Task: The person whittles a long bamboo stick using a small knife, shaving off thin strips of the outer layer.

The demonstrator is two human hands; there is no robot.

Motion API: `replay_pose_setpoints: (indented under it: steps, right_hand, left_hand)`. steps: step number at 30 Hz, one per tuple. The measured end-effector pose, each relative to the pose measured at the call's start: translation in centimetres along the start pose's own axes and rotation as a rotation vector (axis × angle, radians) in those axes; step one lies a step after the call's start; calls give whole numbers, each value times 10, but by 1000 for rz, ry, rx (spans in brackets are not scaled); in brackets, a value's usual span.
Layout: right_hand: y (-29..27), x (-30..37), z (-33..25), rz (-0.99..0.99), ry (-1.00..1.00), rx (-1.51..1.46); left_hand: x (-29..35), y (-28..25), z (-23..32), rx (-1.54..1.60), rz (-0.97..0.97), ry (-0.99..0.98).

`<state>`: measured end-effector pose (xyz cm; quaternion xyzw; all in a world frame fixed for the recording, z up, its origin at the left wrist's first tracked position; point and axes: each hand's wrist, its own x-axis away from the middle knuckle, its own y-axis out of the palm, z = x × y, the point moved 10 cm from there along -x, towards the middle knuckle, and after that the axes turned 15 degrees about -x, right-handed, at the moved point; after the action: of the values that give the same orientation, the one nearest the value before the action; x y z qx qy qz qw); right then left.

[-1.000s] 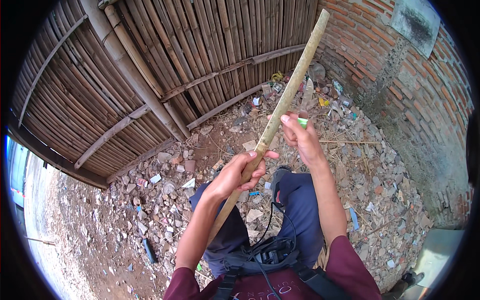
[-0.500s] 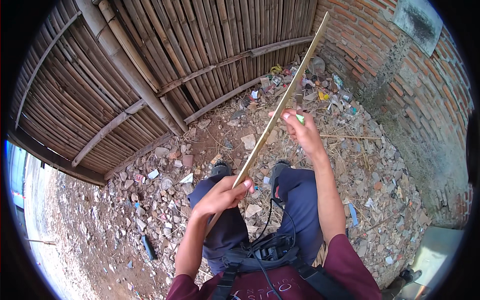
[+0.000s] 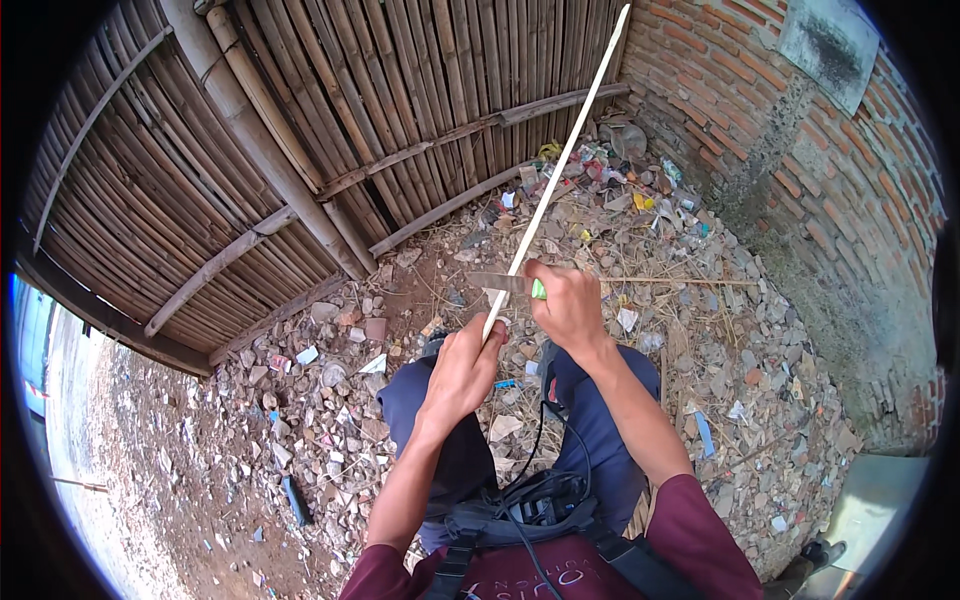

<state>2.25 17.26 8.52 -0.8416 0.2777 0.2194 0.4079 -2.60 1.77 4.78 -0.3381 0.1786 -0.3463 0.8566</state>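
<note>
A long, thin pale strip [image 3: 556,165], which looks like split bamboo, slants up and away from me toward the corner. My left hand [image 3: 463,365] is closed around its near end, above my left knee. In my right hand [image 3: 568,308] is a knife [image 3: 500,283], gripped by its green handle. Its blade points left and lies across the strip, a short way beyond my left fingers. Whether the edge bites into the strip I cannot tell. The strip's lower end is hidden by my left hand and forearm.
A bamboo-slat wall [image 3: 420,80] stands ahead and left, a brick wall [image 3: 840,190] on the right. Rubble and litter [image 3: 330,400] cover the ground around my feet. A thin stick [image 3: 680,281] lies right of my knife hand. Someone's foot [image 3: 822,553] shows at lower right.
My right hand has come down and nearer, its knife swinging from pointing away to lying across the strip. My left hand has moved forward, and the strip has turned, showing a paler face.
</note>
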Motion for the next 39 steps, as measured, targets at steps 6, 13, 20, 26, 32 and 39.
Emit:
replay_pose_setpoints:
  steps: [6,13,20,26,32,39]
  right_hand:
    - [-4,0,2,69,-9,42]
    - [-6,-9,18,104,3,83]
    - [-6,-10,26,74,32,112]
    - [-16,-19,34,145,71,118]
    - [-38,-28,28,267,-6,189]
    - [-39,-29,35,244,49,177]
  left_hand:
    - [1,2,7,-84,47,-50]
    - [2,9,5,-236,148,-30]
    - [4,10,10,-339,229,4]
    - [10,9,12,-359,219,-23]
    - [10,10,19,-433,250,11]
    - [9,9,25,-433,274,39]
